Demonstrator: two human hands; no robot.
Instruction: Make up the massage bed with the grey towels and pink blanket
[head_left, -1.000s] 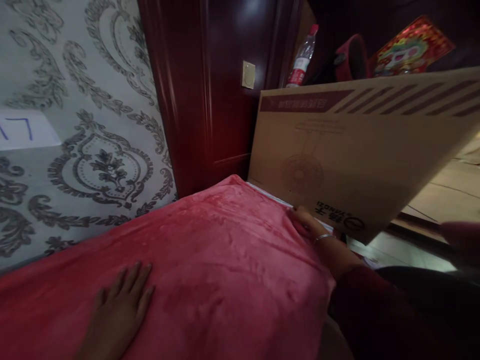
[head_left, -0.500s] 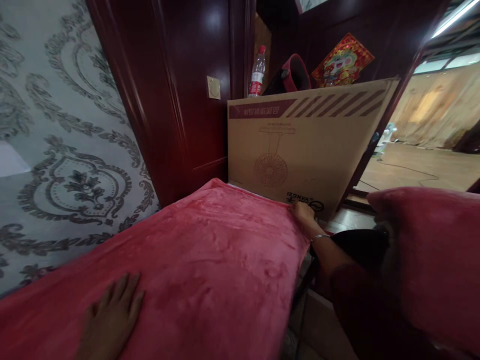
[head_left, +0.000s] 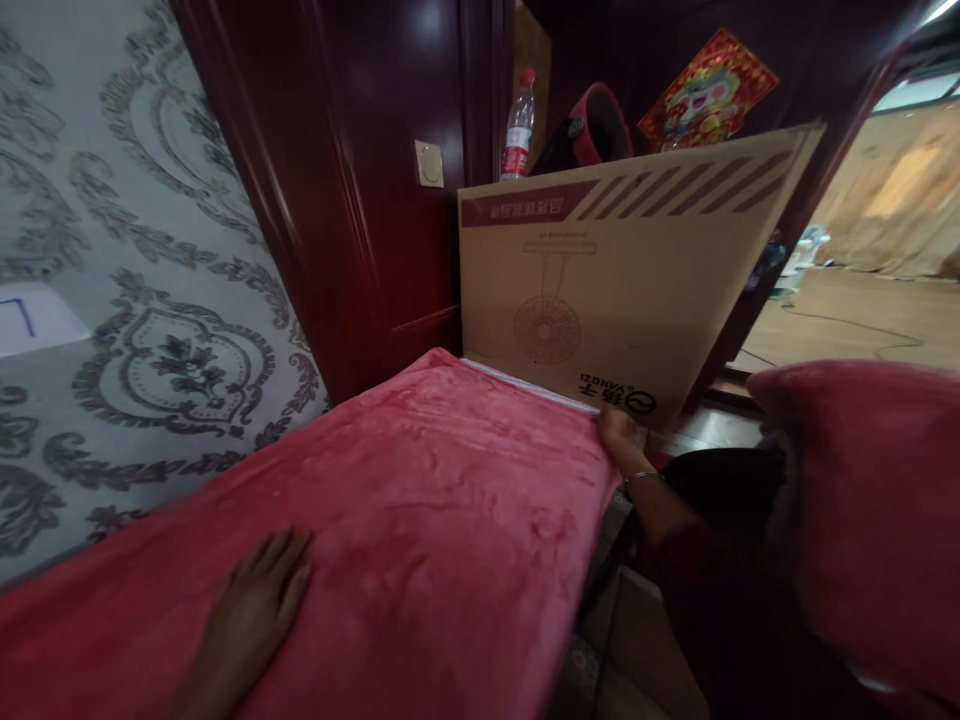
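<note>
A pink plush bed cover (head_left: 420, 510) is spread over a long, flat, bed-like surface, its nap marked by small ridges. Palm down on its near left part lies my left hand (head_left: 255, 605), fingers stretched out and nearly together. My right hand (head_left: 621, 438), with a thin bracelet at the wrist, grips the cover at the far right corner; the fingertips are partly hidden. Along the far end, a white strip (head_left: 525, 384) shows between the cover and a cardboard box.
The large cardboard box (head_left: 637, 270), printed with a fan, stands just past the far end. Behind it rises a plastic bottle (head_left: 519, 125). Dark red panelling (head_left: 390, 230) and a patterned wall (head_left: 172, 330) border the left. Another pink plush item (head_left: 877, 520) is at the right.
The white strip at the far end shows more than before. My left hand has slid slightly forward and right, while my right hand stays at the corner. The view has shifted a little.
</note>
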